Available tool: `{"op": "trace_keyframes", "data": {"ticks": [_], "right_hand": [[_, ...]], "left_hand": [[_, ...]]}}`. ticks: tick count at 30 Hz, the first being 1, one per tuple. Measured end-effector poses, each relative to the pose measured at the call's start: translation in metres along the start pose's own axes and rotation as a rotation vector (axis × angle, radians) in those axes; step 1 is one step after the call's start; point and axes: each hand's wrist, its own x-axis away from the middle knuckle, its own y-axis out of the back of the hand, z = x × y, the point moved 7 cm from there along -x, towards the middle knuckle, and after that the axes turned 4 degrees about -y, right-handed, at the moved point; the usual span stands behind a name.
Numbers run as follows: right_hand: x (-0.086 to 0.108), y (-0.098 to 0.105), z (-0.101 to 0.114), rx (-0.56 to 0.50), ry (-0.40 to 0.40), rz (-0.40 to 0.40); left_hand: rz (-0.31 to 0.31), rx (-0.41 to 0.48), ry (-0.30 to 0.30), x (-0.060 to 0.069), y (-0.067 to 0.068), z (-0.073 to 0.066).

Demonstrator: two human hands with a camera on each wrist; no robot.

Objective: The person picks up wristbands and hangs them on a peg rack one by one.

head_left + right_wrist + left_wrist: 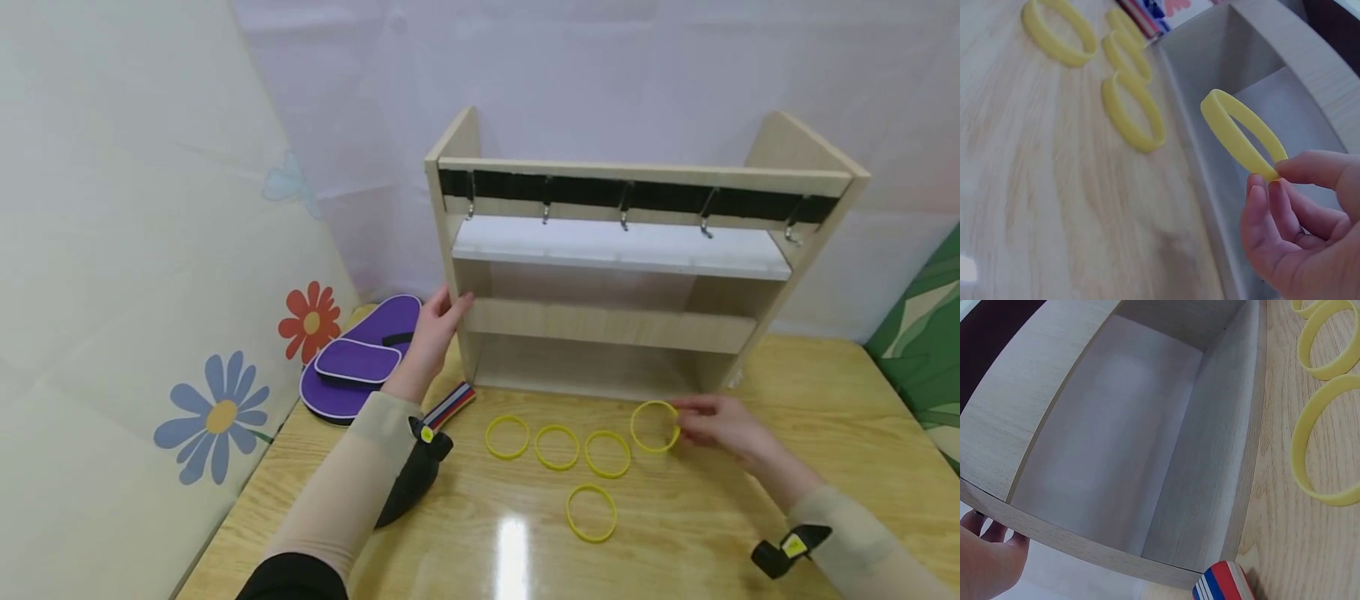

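On the wooden table [825,400] stands a wooden shelf [611,323]. The left hand [431,337] is curled round the shelf's left side. The right hand [723,427] pinches one yellow ring [1234,139], raised near the shelf's front; four other yellow rings [1300,447] lie on the table.

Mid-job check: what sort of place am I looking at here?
Probably an indoor play or activity corner, though I can't be certain: bright flowers decorate the pale wall, and a wood-grain table bears a hooked rack and several yellow rings.
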Motion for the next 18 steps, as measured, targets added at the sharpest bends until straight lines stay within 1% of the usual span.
{"op": "trace_keyframes", "data": {"ticks": [4, 10, 13, 18], "right_hand": [[0.004, 0.0, 0.01, -0.075, 0.014, 0.013], [0.009, -0.002, 0.028, -0.183, 0.088, 0.053], [0.01, -0.005, 0.037, -0.214, 0.118, 0.059], [0.009, -0.012, 0.048, -0.221, 0.111, 0.044]], "left_hand": [[0.008, 0.009, -0.008, 0.0, -0.002, 0.0], [0.008, 0.014, -0.011, -0.001, -0.002, 0.003], [0.009, 0.005, -0.008, 0.0, -0.001, 0.002], [0.0, 0.005, -0.002, 0.001, 0.001, 0.0]]}}
